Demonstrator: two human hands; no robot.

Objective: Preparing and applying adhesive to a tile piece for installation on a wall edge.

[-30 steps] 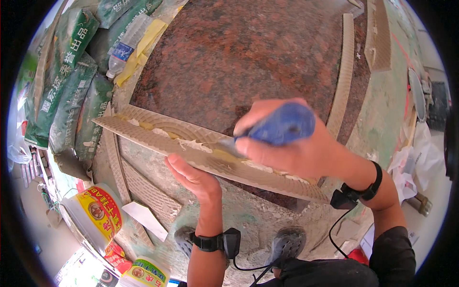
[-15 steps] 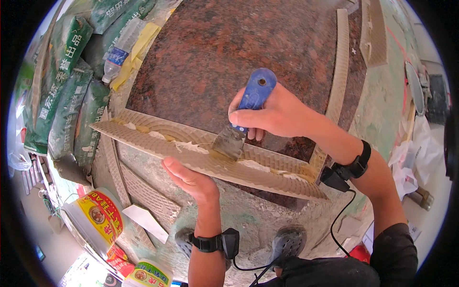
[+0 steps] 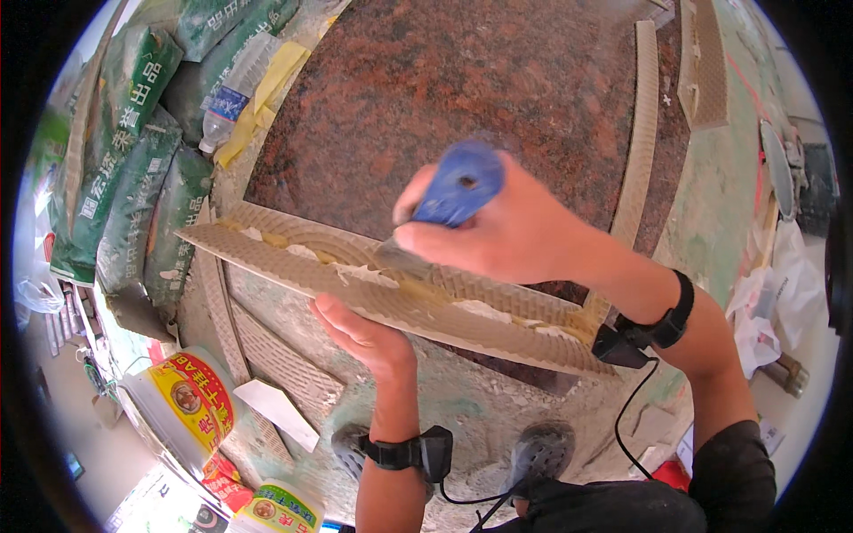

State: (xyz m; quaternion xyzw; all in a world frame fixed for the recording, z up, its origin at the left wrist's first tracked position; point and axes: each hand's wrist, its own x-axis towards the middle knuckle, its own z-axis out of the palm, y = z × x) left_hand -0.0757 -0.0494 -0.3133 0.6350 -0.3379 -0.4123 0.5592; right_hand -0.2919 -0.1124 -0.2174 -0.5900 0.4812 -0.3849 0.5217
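Observation:
My right hand [image 3: 524, 226] grips the blue handle of a putty knife [image 3: 460, 180]. Its metal blade, blurred and partly hidden by my fingers, meets the seam between two ribbed tile strips. The nearer strip [image 3: 253, 259] leans outward along the front of a red-brown granite slab [image 3: 391, 98]. Yellowish paste [image 3: 422, 291] and torn white patches [image 3: 369, 275] run along that seam. Below the nearer strip, my left hand [image 3: 369, 342] is open, with its outstretched fingers resting against the strip's outer side.
Green sacks [image 3: 115, 178] and a plastic bottle [image 3: 227, 107] lie at the left. A yellow-red labelled bucket [image 3: 182, 400] and a smaller tub [image 3: 280, 508] stand lower left. Loose ribbed tile pieces [image 3: 284, 355] lie on the dusty floor. Another ribbed strip [image 3: 638, 133] lines the slab's right side.
My right hand has shifted left along the seam with the putty knife, and the handle now tilts further left. My left hand stays against the strip.

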